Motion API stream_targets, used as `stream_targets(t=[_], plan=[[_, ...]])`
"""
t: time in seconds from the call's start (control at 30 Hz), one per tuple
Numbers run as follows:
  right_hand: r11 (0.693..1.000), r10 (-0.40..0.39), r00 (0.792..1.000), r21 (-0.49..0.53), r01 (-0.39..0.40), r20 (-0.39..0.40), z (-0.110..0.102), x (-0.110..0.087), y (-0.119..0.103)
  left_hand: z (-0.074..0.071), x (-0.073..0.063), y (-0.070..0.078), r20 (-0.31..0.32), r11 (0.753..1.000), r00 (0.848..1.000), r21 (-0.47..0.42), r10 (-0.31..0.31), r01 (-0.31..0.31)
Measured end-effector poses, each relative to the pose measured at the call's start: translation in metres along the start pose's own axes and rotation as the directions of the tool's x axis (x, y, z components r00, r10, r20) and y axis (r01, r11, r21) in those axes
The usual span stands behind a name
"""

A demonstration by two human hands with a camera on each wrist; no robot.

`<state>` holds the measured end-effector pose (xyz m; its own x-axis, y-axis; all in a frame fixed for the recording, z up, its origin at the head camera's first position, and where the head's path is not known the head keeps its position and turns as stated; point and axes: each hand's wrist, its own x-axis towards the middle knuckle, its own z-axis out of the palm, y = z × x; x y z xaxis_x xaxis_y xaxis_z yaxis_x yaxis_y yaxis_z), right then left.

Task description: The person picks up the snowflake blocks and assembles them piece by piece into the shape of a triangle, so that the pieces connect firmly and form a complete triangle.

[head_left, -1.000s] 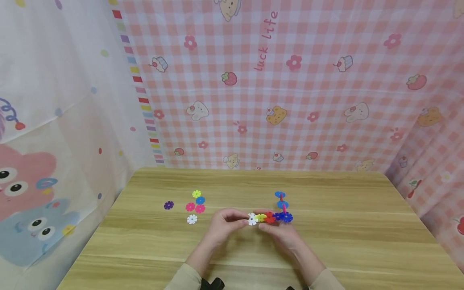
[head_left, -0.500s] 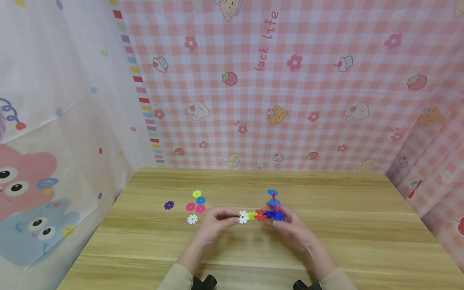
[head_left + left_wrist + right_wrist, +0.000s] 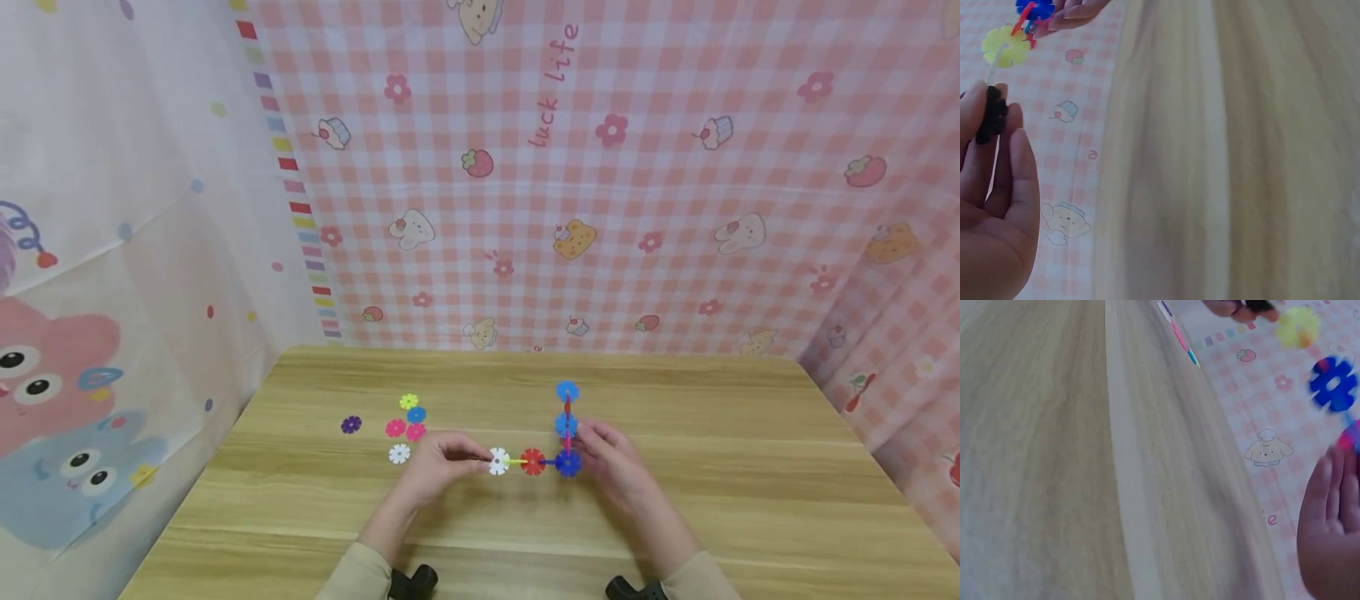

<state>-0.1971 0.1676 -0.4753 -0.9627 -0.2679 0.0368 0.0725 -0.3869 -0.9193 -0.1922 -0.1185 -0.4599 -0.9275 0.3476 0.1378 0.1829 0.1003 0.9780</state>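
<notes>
Two bare hands raise an L-shaped chain (image 3: 532,462) of coloured discs above the table (image 3: 750,467): the left hand (image 3: 438,468) pinches a black disc (image 3: 991,119) at one end, while the right hand (image 3: 617,465) holds it near its dark blue corner, apparently so both arms of the L are supported and its joints spared strain. Just beyond the left hand, loose discs (image 3: 395,428) lie flat, probably kept there for easy reach, and farther back hangs a pink checked cloth (image 3: 637,183).
</notes>
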Motion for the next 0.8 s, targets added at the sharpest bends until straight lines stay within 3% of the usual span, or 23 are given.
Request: stream_targets(t=[0.07,0.17,0.27,0.47,0.8], plan=[[0.997,0.022,0.993,-0.072,-0.030,-0.119,0.004,0.001,0.001,-0.001,0.000,-0.006,0.019,1.000,1.000,0.023,-0.006,0.006],[0.985,0.025,0.983,-0.164,-0.055,-0.184,0.006,0.003,0.004,-0.001,-0.001,-0.010,0.042,0.997,0.999,0.076,-0.014,0.011],[0.967,0.031,0.983,-0.244,-0.076,-0.184,0.005,0.004,0.007,-0.002,-0.001,-0.014,0.067,0.993,0.997,0.116,-0.039,0.031],[0.953,0.037,0.988,-0.292,-0.080,-0.151,0.003,0.004,0.012,-0.004,0.000,-0.020,0.119,0.982,0.989,0.177,-0.084,0.062],[0.935,0.021,0.997,-0.352,-0.048,-0.080,0.001,0.003,0.015,-0.008,0.000,-0.026,0.131,0.966,0.983,0.240,-0.125,0.091]])
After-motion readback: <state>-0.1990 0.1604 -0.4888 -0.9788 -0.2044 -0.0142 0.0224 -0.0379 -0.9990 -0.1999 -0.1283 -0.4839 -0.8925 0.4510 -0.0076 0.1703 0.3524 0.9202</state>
